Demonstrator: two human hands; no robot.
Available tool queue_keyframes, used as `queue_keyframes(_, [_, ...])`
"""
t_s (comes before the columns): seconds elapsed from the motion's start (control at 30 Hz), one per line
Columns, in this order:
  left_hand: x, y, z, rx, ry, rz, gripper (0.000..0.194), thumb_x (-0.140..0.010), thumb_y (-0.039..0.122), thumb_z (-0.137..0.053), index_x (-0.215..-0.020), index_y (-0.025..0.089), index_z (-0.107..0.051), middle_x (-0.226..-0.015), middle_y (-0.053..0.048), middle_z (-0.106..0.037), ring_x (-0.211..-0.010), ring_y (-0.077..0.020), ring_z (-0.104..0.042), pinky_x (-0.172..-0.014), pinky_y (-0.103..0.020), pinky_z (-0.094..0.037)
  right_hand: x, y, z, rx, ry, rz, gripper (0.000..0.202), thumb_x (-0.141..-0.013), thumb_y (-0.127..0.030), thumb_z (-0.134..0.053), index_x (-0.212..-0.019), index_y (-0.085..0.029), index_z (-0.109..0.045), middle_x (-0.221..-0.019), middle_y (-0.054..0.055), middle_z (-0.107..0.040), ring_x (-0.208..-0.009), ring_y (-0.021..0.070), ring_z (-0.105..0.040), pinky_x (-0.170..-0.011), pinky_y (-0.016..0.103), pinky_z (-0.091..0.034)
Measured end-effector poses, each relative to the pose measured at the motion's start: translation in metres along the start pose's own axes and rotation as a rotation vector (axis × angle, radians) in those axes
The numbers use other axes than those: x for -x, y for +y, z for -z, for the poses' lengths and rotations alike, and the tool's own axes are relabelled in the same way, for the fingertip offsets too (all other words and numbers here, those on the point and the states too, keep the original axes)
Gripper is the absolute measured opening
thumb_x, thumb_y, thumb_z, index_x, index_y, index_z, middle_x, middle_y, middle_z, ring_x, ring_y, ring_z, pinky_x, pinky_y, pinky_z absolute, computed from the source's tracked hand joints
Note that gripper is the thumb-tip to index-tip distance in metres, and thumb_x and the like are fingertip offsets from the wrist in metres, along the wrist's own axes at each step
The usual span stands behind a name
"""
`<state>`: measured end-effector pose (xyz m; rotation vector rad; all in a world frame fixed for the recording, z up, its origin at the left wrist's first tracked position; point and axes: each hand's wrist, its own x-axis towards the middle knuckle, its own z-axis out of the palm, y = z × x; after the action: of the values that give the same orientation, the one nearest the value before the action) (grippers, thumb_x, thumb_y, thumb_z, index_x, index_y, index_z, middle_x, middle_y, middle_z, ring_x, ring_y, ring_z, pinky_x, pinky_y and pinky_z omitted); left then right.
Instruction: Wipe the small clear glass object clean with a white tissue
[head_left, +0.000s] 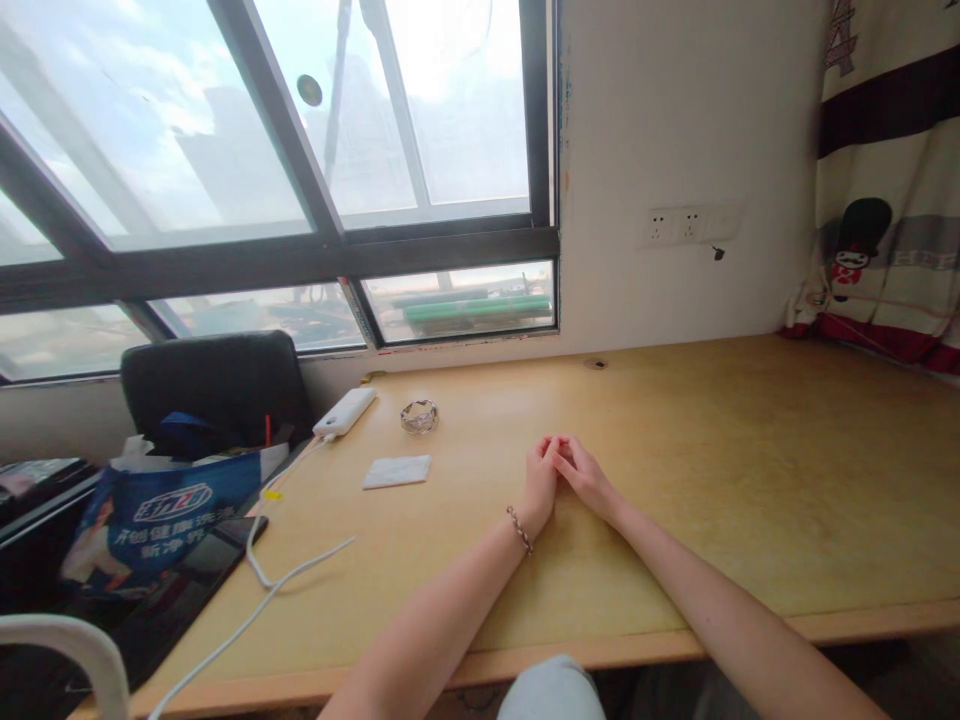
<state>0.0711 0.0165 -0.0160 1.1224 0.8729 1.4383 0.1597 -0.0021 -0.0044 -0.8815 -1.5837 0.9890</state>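
Head-worn camera, single view, directed forward and down from above the near side of the counter [750,480]. The wearer's forearms [450,615] enter from the lower edge and converge on the left hand [538,490] and the right hand [591,482], just below and right of centre. A clothed knee [551,690] at the bottom places the viewpoint close to the counter's front edge, which rises toward the right. Beyond the counter, the field takes in the wall [675,120], the window [465,110] at upper left and the curtain [862,170] at far right.
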Motion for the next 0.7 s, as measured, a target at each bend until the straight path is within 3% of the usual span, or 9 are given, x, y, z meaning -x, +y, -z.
queue_keyframes(0.7, [0.0001,0.0004,-0.0008,-0.02,0.014,-0.004,0.022,-0.071,0.036,-0.052,-0.071,0.014,-0.058,-0.068,-0.003,-0.058,-0.064,-0.0132,-0.052,-0.063,-0.023,-0.04,0.0012,-0.0048,0.0008,0.033,0.007,-0.011,0.034,-0.08,-0.046,-0.045,-0.102,-0.02,-0.046,-0.098,0.008,-0.059,-0.09,0.0188,-0.057,-0.081,0.033,-0.044])
